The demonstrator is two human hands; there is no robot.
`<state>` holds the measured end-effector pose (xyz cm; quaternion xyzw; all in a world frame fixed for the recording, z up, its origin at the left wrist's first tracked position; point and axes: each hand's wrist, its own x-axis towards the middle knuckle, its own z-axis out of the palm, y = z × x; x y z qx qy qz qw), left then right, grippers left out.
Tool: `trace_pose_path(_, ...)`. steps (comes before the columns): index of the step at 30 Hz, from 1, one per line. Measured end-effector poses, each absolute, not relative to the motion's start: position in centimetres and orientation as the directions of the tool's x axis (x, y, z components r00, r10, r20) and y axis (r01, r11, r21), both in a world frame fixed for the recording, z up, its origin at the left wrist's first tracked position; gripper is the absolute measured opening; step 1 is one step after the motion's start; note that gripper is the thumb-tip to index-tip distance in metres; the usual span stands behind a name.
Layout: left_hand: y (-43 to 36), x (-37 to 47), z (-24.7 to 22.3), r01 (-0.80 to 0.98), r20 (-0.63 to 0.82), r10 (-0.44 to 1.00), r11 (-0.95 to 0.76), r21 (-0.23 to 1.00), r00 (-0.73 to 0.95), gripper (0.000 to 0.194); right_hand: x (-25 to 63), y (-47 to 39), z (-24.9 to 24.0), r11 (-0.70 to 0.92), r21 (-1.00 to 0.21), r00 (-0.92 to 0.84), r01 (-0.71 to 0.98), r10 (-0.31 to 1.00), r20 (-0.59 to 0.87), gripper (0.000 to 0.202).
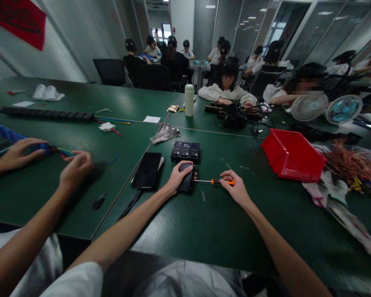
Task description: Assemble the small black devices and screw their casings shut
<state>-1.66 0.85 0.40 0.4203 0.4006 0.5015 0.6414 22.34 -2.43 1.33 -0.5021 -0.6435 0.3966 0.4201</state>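
My left hand grips a small black block-shaped device that rests on the green table. My right hand holds an orange-handled screwdriver lying level, its thin shaft pointing left with the tip at the side of the black device. Just beyond my left hand sits a black module with a row of three dark sockets. A black phone lies face up to the left of my left hand, with a cable running toward me.
A red plastic bin stands to the right, next to a heap of copper and coloured wires. A co-worker's hands at my left handle coloured wires. Grey gloves, a white bottle, desk fans and seated people lie beyond.
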Motion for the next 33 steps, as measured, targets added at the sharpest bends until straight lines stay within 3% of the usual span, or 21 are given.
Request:
trace_pose_path(4, 0.8, -1.7, 0.3, -0.305, -0.088, 0.978, 0.144, 0.941, 0.188, 0.051, 22.2, -2.2, 0.7, 0.053, -0.987, -0.128, 0.15, 0.991, 0.034, 0.032)
trace_pose_path(8, 0.8, -1.8, 0.3, -0.299, -0.08, 0.977, 0.138, 0.944, 0.199, 0.05, 22.2, -2.1, 0.6, 0.026, -0.976, -0.129, 0.217, 0.992, -0.002, 0.035)
trace_pose_path(20, 0.7, -1.7, 0.5, -0.298, -0.092, 0.979, 0.143, 0.944, 0.181, 0.053, 22.1, -2.6, 2.1, 0.22, -0.909, -0.119, 0.355, 0.975, 0.19, 0.027)
trace_pose_path(33, 0.8, -1.7, 0.4, -0.306, -0.094, 0.981, 0.144, 0.941, 0.171, 0.051, 22.2, -2.7, 2.1, 0.274, -0.876, -0.146, 0.397, 0.961, 0.235, 0.024)
